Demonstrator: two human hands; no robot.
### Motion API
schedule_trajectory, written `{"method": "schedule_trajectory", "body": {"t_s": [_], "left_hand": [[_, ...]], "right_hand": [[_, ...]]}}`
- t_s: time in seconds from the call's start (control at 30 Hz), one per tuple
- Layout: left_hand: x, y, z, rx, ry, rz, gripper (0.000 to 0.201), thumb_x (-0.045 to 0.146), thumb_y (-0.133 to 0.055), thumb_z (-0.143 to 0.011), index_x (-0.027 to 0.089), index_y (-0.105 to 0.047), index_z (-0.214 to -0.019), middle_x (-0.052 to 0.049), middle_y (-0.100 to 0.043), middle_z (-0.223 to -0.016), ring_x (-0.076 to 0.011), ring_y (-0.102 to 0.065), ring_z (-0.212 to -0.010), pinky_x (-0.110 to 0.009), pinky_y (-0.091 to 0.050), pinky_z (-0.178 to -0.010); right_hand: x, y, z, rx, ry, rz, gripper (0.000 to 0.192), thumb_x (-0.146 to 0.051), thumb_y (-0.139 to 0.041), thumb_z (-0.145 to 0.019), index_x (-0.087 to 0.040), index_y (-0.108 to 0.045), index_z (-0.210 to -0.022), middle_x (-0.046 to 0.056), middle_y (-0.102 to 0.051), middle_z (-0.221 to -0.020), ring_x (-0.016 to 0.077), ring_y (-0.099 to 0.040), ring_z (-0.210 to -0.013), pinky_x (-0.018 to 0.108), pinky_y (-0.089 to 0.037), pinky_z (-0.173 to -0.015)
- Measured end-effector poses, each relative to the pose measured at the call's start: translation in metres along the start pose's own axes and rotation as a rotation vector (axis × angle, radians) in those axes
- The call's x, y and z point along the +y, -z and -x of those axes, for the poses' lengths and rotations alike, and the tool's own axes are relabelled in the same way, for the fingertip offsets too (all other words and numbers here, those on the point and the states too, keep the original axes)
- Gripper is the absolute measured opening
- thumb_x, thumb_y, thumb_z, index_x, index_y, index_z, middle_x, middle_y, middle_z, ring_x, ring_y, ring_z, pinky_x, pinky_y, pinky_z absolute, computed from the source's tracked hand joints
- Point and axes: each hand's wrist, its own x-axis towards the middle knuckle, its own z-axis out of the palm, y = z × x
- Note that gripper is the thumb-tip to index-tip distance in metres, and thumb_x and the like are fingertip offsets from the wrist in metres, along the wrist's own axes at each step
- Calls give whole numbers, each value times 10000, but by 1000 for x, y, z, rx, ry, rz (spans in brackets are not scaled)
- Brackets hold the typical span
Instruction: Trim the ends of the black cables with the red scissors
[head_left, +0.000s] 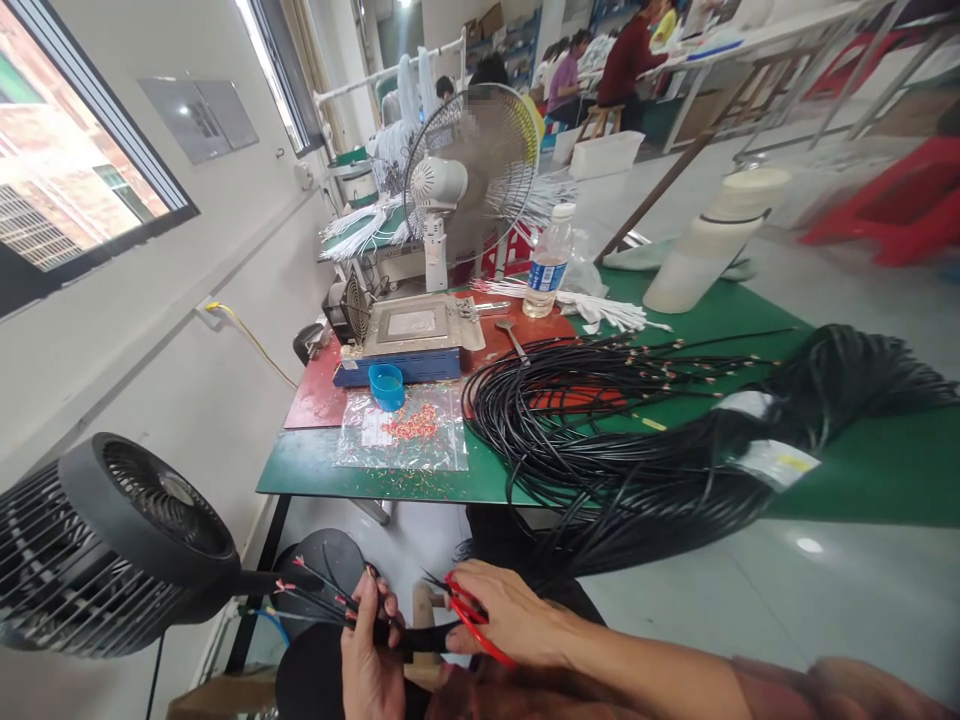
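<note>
My left hand (371, 655) grips a small bunch of black wires (319, 592) with pink-tipped ends that fan out to the left. My right hand (504, 615) holds red-handled scissors (472, 620) close to the same bunch, below the table's front edge. A large coil of black cables (600, 440) with pink terminals lies on the green table (862, 470) and hangs over its edge toward my hands.
A clear bag of small pink parts (409, 428) and a blue cup (387, 385) lie before a grey machine (409, 335). A black fan (112, 540) stands at left, a white fan (469, 170) and a water bottle (547, 262) behind. People sit at far benches.
</note>
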Motion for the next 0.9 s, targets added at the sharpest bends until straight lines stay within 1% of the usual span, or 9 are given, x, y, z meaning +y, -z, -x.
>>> {"method": "schedule_trajectory", "body": {"t_s": [0.07,0.2,0.33,0.43,0.53,0.7,0.8,0.9], "left_hand": [[2,-4,3,-4,17,-38,217,298,-659,-610,175,-561,-758,52,-490,-659,-1,-418,-503,-124,-307,-399],[2,-10,7,-5,29,-133,210,317,-653,-613,177,-529,-709,60,-482,-579,-14,-422,-501,-134,-376,-480],[-3,-12,9,-28,32,-187,226,331,-663,-597,174,-533,-696,70,-457,-493,-27,-413,-482,-148,-372,-488],[-8,-9,6,-4,13,-197,276,321,-697,-557,163,-553,-730,67,-493,-511,-26,-428,-486,-152,-367,-492],[-12,-5,3,-24,12,-221,283,337,-680,-578,166,-548,-761,73,-491,-508,-21,-416,-475,-147,-335,-467],[-14,-4,0,-57,-8,-276,279,360,-653,-608,157,-539,-761,82,-447,-471,-8,-358,-436,-145,-246,-416],[-13,-7,2,-48,-13,-278,276,357,-656,-605,156,-534,-748,85,-438,-464,-6,-356,-432,-143,-240,-414],[-12,-9,3,-36,-3,-265,278,354,-662,-599,158,-539,-752,83,-453,-474,-8,-370,-432,-147,-254,-422]], "right_hand": [[-5,9,-2,-21,59,70,425,-580,-589,-656,-168,-576,-756,17,-553,-754,137,-465,-654,211,-311,-570],[-13,18,-7,-62,99,103,452,-626,-521,-691,-177,-551,-740,10,-546,-747,131,-461,-635,212,-288,-557],[-16,18,-11,-81,122,104,483,-645,-434,-740,-179,-560,-718,12,-562,-710,128,-463,-609,212,-264,-547],[-16,17,-13,-101,129,110,516,-639,-361,-783,-178,-582,-709,22,-578,-675,126,-465,-587,216,-240,-533],[-14,16,-15,-105,133,118,550,-628,-317,-805,-175,-601,-675,22,-557,-607,111,-427,-533,219,-213,-511],[-7,13,-18,-95,141,65,577,-631,-342,-793,-148,-587,-593,-16,-439,-497,70,-289,-466,209,-188,-484],[-5,9,-19,-89,133,-13,590,-613,-373,-793,-110,-555,-544,-32,-357,-472,54,-224,-473,207,-157,-463],[-5,8,-20,-79,109,-89,587,-594,-435,-773,-76,-513,-508,-34,-323,-465,46,-200,-487,207,-138,-448]]}}
